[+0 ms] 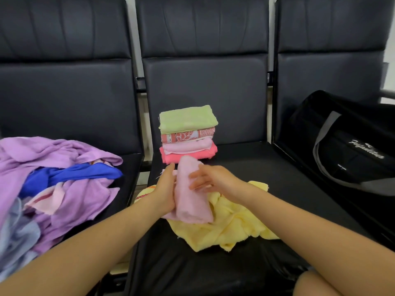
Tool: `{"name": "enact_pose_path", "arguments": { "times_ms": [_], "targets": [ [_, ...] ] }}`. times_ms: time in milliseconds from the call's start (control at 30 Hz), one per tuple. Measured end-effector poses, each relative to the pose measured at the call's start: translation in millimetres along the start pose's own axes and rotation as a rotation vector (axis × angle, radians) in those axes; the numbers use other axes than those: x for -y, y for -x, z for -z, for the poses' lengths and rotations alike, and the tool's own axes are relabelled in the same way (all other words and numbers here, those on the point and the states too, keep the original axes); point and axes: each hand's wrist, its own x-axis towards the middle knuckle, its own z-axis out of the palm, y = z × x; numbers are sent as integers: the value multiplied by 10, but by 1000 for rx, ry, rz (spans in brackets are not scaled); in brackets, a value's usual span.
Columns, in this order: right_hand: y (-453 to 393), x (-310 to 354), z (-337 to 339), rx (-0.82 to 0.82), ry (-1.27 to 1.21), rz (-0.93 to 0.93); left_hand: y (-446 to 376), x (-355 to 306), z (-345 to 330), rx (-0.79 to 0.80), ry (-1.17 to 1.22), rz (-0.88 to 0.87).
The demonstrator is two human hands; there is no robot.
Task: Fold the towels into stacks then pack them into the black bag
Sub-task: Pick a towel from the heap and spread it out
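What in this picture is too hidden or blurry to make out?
Head view only:
- black bag: cut off by the right edge; whether it is open is unclear.
- White lettering on the bag: too small to read.
- right hand: fingers motion-blurred, grip unclear.
- yellow towel: partly covered by the pink towel that the left hand holds.
- pile of unfolded towels: cut off at left; count unclear.

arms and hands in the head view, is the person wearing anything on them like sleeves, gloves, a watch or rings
Nothing shows on them. Both forearms are bare from the bottom edge of the picture up to the wrists, with no sleeve in view. The left hand and the right hand carry no gloves, and no watch, bracelet or ring is visible. The right hand's fingers are motion-blurred, so a thin ring there cannot be ruled out.
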Motion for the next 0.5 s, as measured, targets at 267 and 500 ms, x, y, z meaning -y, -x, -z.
{"name": "enact_pose_path", "arguments": {
  "times_ms": [267, 500],
  "targets": [
    [-38, -209, -53, -113, -37, -35, -68, 8, 98, -206, -462, -149],
    [-131, -431, -267, -25, 215, -127, -132, -114, 447, -331, -1053, -351]
  ]
}}
